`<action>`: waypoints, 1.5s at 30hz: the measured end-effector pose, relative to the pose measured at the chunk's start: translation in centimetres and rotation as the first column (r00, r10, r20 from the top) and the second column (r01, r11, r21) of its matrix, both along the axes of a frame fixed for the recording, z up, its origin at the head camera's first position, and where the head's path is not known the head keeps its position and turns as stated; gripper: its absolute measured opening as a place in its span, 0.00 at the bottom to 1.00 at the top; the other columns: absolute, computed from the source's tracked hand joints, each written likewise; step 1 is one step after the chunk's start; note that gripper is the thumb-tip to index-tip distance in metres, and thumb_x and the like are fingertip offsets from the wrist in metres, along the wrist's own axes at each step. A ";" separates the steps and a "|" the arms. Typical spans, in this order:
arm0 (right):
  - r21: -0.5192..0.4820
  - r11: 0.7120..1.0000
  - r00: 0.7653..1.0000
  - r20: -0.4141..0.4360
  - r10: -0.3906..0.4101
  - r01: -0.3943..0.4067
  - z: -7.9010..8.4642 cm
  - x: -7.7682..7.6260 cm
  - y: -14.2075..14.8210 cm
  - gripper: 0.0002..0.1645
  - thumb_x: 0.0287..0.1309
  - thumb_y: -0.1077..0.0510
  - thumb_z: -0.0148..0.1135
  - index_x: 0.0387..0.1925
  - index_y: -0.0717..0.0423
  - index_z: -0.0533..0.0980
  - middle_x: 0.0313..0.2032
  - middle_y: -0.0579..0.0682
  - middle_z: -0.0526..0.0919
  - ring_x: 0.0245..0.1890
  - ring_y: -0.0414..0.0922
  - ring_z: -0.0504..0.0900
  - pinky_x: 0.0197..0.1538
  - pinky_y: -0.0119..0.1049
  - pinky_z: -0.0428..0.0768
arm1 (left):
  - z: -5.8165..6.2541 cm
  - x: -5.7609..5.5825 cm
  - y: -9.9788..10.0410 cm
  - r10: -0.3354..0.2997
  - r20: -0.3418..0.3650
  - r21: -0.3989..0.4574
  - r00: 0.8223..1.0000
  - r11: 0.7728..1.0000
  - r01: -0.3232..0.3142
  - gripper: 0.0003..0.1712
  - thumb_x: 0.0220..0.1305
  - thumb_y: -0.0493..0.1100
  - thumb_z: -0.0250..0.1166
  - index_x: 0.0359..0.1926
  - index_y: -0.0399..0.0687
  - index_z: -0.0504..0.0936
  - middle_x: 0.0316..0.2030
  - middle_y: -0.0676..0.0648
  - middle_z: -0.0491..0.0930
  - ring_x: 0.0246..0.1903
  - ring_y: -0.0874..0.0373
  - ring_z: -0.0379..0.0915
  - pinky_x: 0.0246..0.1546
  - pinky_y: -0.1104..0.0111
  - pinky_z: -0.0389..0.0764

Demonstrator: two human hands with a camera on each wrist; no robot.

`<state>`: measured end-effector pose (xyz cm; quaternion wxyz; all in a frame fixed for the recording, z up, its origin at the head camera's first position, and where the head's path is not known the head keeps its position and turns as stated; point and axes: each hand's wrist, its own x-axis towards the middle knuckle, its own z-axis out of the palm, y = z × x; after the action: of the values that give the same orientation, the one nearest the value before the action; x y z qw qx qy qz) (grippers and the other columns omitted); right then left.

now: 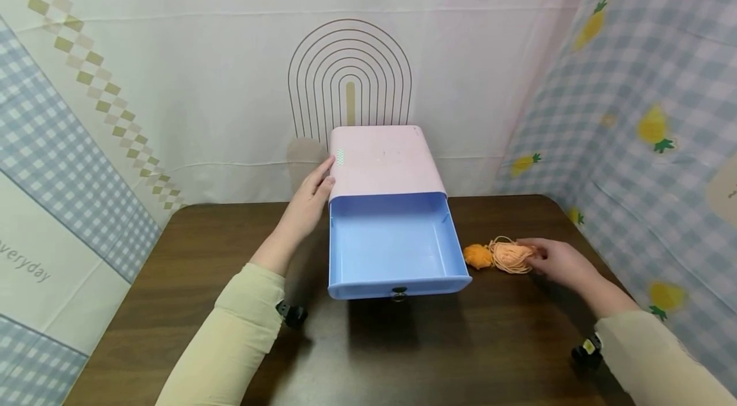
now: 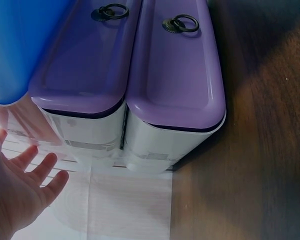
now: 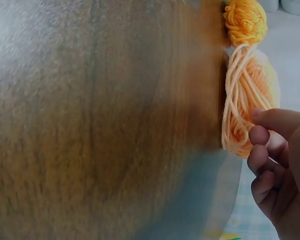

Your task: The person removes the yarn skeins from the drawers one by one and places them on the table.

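Two hands at work over a dark brown wood-grain table. Right hand pinches the outer end of a peach looped yarn bundle, thumb and fingers curled at that end. Bundle lies on the table, right of the light blue plastic drawer that stands out of a pale pink plastic cabinet. Fuzzy orange yarn ball sits between bundle and drawer, touching the bundle or nearly so. Left hand has fingers loosely spread, fingertips at the cabinet's left side; how hard they press, can't tell. Left wrist view: two purple plastic drawer fronts with dark metal rings, closed.

Step in hand looks like getting a hold on the bundle. Pinch seems to take just the end, so better reach further under its body and gather the loose loops. Single strands would likely stretch and unravel. Keep clear of the orange ball, which might snag. Left hand should brace lightly, no shoving.
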<state>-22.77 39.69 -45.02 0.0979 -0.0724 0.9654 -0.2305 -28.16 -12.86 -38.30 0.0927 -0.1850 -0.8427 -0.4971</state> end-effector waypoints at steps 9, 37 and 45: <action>-0.069 0.998 1.000 -0.011 0.001 -0.002 0.5 0.4 0.2 0.30 0.67 0.54 0.62 0.67 0.59 0.70 0.21 0.47 0.74 0.17 0.44 0.72 0.20 0.39 0.74 | 0.3 0.1 0.0 -0.010 0.003 -0.002 1.000 1.000 0.010 0.34 0.76 0.64 0.43 0.78 0.63 0.55 0.76 0.44 0.53 0.73 0.49 0.49 0.71 0.49 0.55; -0.079 0.989 0.984 -0.144 0.110 -0.122 1.7 3.6 -5.1 0.22 0.63 0.52 0.67 0.58 0.51 0.79 0.22 0.42 0.74 0.18 0.39 0.71 0.22 0.35 0.74 | 0.1 0.4 0.0 0.001 0.019 0.006 1.000 1.000 -0.001 0.32 0.77 0.61 0.43 0.78 0.62 0.56 0.76 0.46 0.53 0.74 0.50 0.48 0.71 0.50 0.53; -0.099 0.975 0.970 -0.159 0.183 -0.200 2.3 4.9 -6.7 0.22 0.63 0.48 0.66 0.56 0.49 0.81 0.22 0.39 0.74 0.18 0.35 0.70 0.21 0.33 0.73 | 0.2 0.3 0.1 0.006 0.021 -0.004 1.000 1.000 -0.006 0.33 0.77 0.63 0.42 0.77 0.64 0.56 0.76 0.48 0.53 0.74 0.50 0.48 0.71 0.50 0.54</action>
<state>-17.89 33.00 -42.76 0.0430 -0.1876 0.9438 -0.2687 -27.82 -12.73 -38.07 0.0851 -0.1772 -0.8451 -0.4972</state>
